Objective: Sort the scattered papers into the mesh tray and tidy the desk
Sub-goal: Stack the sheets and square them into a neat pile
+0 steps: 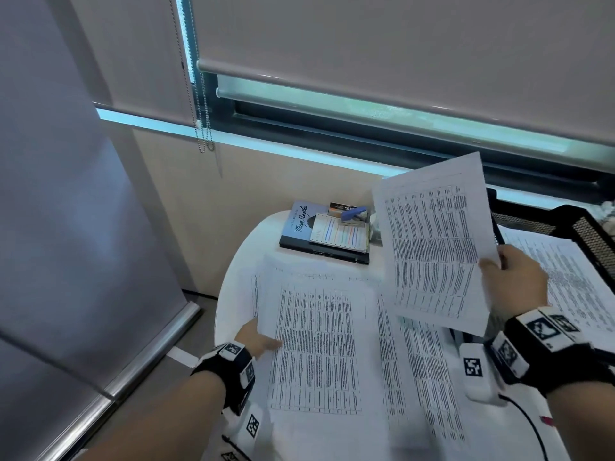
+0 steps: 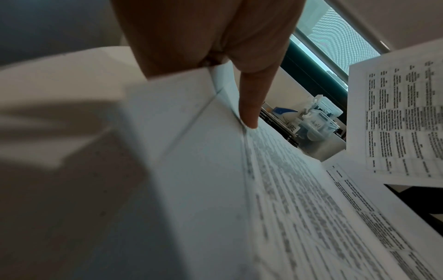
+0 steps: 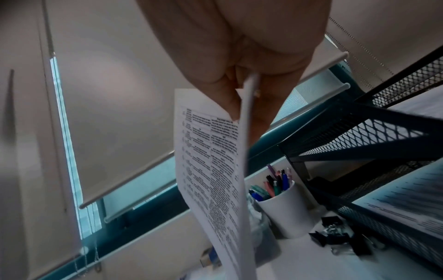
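Printed sheets lie spread over the white round table (image 1: 239, 261). My left hand (image 1: 263, 341) pinches the left edge of one table sheet (image 1: 316, 344), thumb (image 2: 249, 109) on top and the other fingers hidden beneath. My right hand (image 1: 496, 264) pinches a second printed sheet (image 1: 432, 247) by its right edge and holds it tilted in the air, above the table and left of the black mesh tray (image 1: 592, 227). In the right wrist view this raised sheet (image 3: 210, 161) hangs edge-on from the right hand (image 3: 242, 113). Printed papers (image 1: 572, 277) lie in the tray.
A stack of books (image 1: 319, 234) with a notepad and a blue stapler sits at the table's far edge. A white cup of pens (image 3: 285, 204) and black binder clips (image 3: 335, 236) stand beside the mesh tray (image 3: 383, 128). A window with lowered blinds runs behind the table.
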Available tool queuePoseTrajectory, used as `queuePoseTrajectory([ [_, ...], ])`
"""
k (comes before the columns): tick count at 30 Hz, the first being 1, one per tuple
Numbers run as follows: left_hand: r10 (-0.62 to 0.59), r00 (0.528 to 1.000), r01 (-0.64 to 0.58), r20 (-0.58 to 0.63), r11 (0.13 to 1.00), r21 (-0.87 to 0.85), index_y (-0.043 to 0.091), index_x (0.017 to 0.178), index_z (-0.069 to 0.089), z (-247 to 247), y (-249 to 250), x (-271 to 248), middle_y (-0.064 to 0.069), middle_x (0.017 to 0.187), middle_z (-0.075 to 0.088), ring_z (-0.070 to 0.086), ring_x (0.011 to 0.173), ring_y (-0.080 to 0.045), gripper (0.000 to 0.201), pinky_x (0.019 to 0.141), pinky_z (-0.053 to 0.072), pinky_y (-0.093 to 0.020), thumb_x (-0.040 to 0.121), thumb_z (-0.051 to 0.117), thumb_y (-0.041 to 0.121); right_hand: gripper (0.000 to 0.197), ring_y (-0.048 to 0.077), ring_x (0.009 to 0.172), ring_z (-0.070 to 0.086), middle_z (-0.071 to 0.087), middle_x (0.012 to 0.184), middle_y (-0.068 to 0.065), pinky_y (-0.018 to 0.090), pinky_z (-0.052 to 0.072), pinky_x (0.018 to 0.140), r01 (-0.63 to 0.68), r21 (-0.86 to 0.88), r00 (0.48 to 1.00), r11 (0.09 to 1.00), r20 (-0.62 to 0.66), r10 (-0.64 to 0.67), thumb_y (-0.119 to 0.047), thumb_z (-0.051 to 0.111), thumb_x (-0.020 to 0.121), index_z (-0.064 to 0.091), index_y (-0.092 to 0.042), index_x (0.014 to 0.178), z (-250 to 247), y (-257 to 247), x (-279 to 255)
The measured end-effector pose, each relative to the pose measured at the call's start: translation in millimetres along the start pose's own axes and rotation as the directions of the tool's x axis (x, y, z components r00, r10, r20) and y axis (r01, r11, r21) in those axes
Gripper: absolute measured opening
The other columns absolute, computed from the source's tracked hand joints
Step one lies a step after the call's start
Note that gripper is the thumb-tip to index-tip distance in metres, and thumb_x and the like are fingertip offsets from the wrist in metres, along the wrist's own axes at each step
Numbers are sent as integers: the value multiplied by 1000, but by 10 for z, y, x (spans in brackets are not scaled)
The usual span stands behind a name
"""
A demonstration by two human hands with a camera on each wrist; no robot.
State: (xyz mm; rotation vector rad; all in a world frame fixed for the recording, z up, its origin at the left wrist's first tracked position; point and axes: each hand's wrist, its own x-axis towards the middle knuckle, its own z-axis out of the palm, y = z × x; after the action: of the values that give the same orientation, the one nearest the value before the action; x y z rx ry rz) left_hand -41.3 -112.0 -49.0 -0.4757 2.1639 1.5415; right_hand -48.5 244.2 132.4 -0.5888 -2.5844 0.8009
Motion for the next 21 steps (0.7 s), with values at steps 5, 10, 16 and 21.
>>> queuePoseTrajectory([
  [5,29,999,-27,-16,992,122,4,130,46,66,20,1,-14,128,56,53,119,-28,54,96,40,-31,81,69,7,17,25,75,53,61,85,6,26,37,64,-19,71,1000,997,0,19,-13,49,91,63,-11,101,24,16,-126],
  [10,1,999,3,-35,994,109,1,124,51,110,-14,41,-17,123,60,58,111,-30,46,86,45,-30,82,68,11,9,20,61,53,57,73,3,23,33,49,-22,61,981,998,194,10,-8,50,91,56,-13,88,344,217,-361],
  [16,7,999,-1,-35,988,153,4,130,48,126,12,67,-13,130,56,54,116,-29,41,88,41,-28,92,55,18,24,15,60,43,42,65,-4,24,32,55,-152,-77,893,985,417,170,-14,51,93,41,-15,70,976,652,-681],
  [21,-21,999,24,-44,996,86,2,126,52,116,-36,92,-15,125,60,58,111,-30,46,95,46,-33,85,66,16,32,28,106,57,60,119,11,30,41,90,-265,-123,833,956,470,291,-18,57,89,53,-7,119,1187,820,-819],
])
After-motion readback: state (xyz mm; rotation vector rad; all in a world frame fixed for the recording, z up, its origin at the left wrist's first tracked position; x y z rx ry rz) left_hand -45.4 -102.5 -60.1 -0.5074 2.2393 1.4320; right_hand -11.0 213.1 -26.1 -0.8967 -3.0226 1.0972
